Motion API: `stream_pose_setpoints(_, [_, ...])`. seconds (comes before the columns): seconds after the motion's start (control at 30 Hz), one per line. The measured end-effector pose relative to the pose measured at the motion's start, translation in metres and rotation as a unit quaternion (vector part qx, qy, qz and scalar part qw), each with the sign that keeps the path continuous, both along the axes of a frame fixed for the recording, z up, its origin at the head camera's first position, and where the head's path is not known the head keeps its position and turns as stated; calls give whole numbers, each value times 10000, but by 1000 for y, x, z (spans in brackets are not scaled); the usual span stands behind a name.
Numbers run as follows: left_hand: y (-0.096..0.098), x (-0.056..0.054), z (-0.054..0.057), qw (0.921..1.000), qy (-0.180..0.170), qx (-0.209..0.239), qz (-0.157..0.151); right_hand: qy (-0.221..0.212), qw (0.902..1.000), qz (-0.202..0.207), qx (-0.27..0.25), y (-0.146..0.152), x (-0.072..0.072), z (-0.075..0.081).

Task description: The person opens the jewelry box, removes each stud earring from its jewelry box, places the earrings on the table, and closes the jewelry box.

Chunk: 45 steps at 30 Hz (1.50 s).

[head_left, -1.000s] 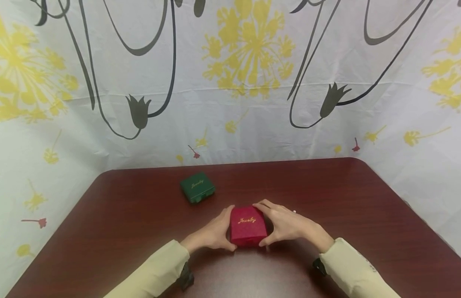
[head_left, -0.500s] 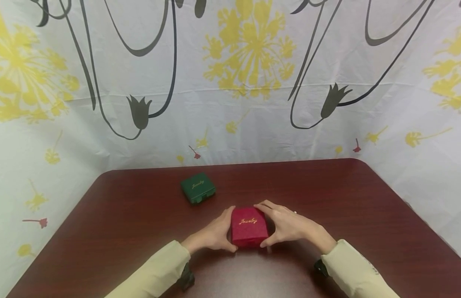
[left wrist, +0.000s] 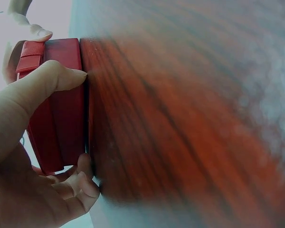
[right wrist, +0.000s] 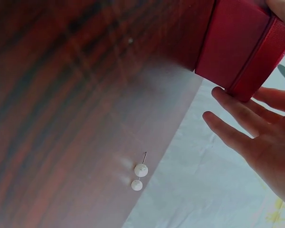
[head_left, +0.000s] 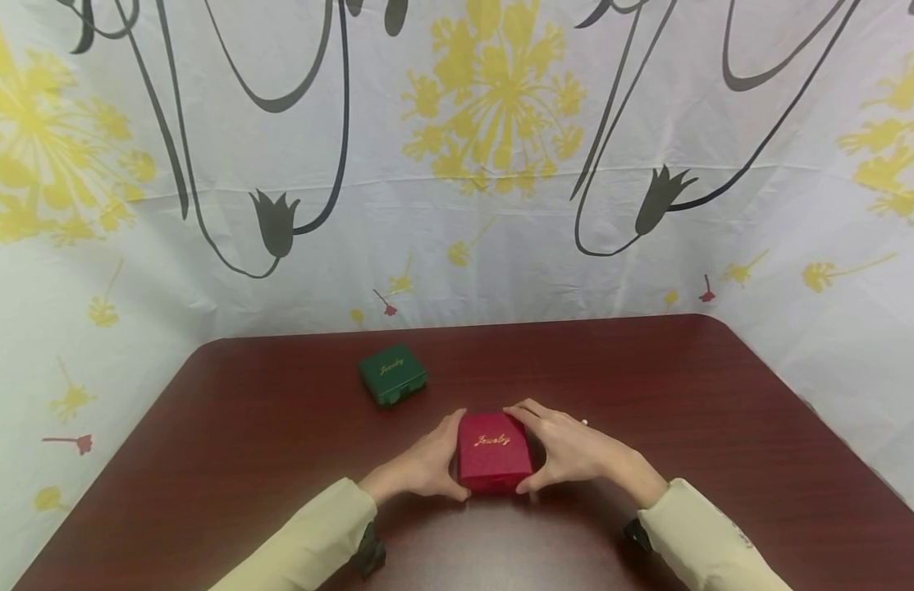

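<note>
A closed red jewelry box (head_left: pixel 494 451) with gold "Jewelry" lettering rests on the table, between my two hands. My left hand (head_left: pixel 426 460) grips its left side, thumb at the near corner and fingers at the far one. In the left wrist view, that thumb lies across the red box (left wrist: pixel 69 111) and the curled fingers reach its other end. From the right side my right hand (head_left: pixel 568 443) holds it, thumb near and fingers at the far edge. Part of this hand's grip is cut off in the right wrist view, where fingertips touch the red box (right wrist: pixel 242 42).
A closed green jewelry box (head_left: pixel 393 373) lies farther back and left on the dark wooden table (head_left: pixel 280 443). Just beyond my right hand is a small white object (head_left: pixel 584 421); the right wrist view shows a pearl stud earring (right wrist: pixel 140 171). A patterned cloth (head_left: pixel 501 246) hangs behind.
</note>
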State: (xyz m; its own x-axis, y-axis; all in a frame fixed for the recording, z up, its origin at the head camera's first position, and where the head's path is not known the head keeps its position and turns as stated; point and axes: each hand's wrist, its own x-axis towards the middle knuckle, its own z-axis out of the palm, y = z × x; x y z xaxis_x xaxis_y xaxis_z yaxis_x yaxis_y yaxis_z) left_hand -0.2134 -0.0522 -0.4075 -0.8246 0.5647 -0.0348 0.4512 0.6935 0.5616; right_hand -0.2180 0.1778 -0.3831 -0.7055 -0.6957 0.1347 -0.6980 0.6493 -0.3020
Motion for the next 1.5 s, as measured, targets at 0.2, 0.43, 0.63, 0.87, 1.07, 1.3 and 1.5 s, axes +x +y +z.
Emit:
stream_pose_setpoints(0.2, [0,1,1,10000,-46,5,22,-38,9999,-85,-85,2,1,-2])
stream_pose_setpoints(0.43, [0,2,1,10000,56,9,-1,-119,9999,-38,-34,1,2,-3])
stream_pose_setpoints(0.63, [-1,2,0,10000,33,-10,10,-26,9996,-97,259,-2,4,-1])
stream_pose_setpoints(0.87, [-1,1,0,10000,32,14,-16,541,9971,114,517,-14,6,5])
stream_pose_setpoints(1.07, [0,2,1,9999,122,52,-91,728,9951,210,636,-24,3,7])
stream_pose_setpoints(1.3, [0,2,2,9999,128,44,-37,414,9970,160,633,-27,1,6])
stream_pose_setpoints(1.5, [-1,2,3,9999,86,6,-113,594,9958,216,659,-28,1,2])
